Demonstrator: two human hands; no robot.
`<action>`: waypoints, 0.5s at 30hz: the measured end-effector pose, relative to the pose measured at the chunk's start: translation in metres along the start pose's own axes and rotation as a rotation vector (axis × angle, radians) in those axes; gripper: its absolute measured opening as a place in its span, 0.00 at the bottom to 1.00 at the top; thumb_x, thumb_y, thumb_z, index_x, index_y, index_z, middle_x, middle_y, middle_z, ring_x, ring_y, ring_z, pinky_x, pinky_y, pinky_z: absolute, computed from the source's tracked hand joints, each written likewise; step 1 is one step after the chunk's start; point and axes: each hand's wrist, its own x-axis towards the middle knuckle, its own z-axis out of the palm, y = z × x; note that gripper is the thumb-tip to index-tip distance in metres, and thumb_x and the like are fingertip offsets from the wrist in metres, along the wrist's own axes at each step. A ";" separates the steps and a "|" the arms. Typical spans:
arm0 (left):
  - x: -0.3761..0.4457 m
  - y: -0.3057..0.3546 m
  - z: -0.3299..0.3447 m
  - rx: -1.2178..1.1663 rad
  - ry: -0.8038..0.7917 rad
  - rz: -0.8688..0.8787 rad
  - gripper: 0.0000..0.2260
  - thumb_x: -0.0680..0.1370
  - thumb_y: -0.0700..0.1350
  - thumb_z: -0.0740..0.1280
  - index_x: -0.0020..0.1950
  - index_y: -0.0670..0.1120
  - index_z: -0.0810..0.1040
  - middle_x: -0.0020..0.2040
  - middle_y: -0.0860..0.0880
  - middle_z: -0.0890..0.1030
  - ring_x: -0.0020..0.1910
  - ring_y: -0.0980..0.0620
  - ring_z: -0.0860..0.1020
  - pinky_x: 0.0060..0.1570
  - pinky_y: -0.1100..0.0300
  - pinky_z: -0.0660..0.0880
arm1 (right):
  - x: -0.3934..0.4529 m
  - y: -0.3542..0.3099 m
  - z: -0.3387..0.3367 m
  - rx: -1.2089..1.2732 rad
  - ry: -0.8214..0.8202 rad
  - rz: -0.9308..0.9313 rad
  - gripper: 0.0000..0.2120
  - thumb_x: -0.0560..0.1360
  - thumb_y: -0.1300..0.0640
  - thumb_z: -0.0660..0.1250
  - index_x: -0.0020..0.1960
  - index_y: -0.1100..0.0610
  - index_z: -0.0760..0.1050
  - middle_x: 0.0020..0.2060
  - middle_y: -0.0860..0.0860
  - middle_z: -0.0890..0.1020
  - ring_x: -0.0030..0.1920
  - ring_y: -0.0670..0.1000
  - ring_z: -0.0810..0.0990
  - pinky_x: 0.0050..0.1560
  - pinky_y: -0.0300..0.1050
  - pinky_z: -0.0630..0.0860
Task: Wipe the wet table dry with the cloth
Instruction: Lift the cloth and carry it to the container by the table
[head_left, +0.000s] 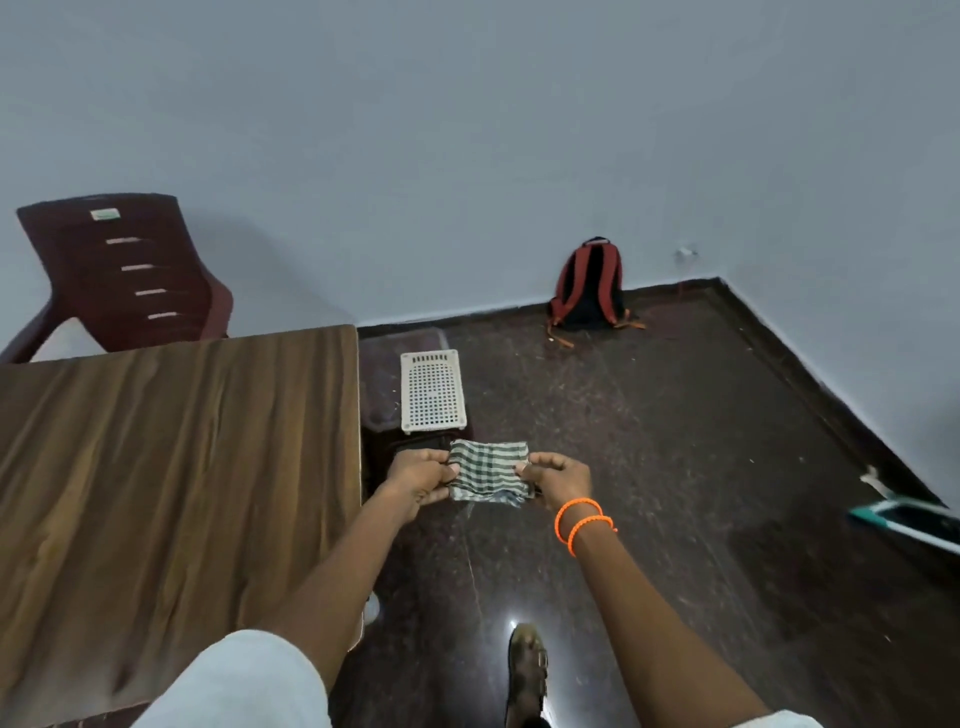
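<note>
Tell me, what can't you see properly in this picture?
Head view only:
- Wet patches on the brown wooden table: too faint to tell.
- Teal-edged object at right: cut off by the frame.
- Green checked cloth: edges hidden under left hand and right hand.

A dark maroon plastic chair (130, 270) stands beyond the table's far edge, near its far left corner, its back against the pale wall (467, 130). Off the table's right edge, a white perforated plastic tray (431, 391) rests on a low dark stand on the dark speckled floor (649, 441). A red and black backpack (589, 288) leans upright against the wall, well past the tray, its orange straps trailing on the floor. At the far right lies a teal-edged flat object (914, 522), partly cut off.
</note>
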 end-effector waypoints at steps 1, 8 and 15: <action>0.013 0.010 0.002 -0.012 0.024 -0.007 0.10 0.76 0.33 0.69 0.55 0.42 0.78 0.45 0.48 0.83 0.44 0.54 0.81 0.42 0.60 0.79 | 0.018 -0.007 0.006 -0.022 -0.024 0.011 0.08 0.64 0.68 0.77 0.41 0.60 0.82 0.37 0.59 0.85 0.39 0.59 0.84 0.41 0.59 0.82; 0.095 0.072 0.008 -0.100 0.168 -0.025 0.10 0.75 0.33 0.71 0.54 0.43 0.79 0.44 0.49 0.82 0.42 0.56 0.80 0.38 0.61 0.78 | 0.136 -0.056 0.047 -0.126 -0.146 0.051 0.11 0.60 0.64 0.79 0.41 0.60 0.82 0.37 0.57 0.85 0.42 0.61 0.84 0.42 0.64 0.81; 0.195 0.120 -0.014 -0.136 0.257 -0.031 0.10 0.73 0.34 0.73 0.53 0.43 0.80 0.49 0.45 0.84 0.46 0.53 0.82 0.42 0.58 0.80 | 0.230 -0.092 0.114 -0.176 -0.185 0.110 0.11 0.60 0.65 0.80 0.38 0.58 0.81 0.38 0.59 0.85 0.36 0.55 0.82 0.41 0.59 0.82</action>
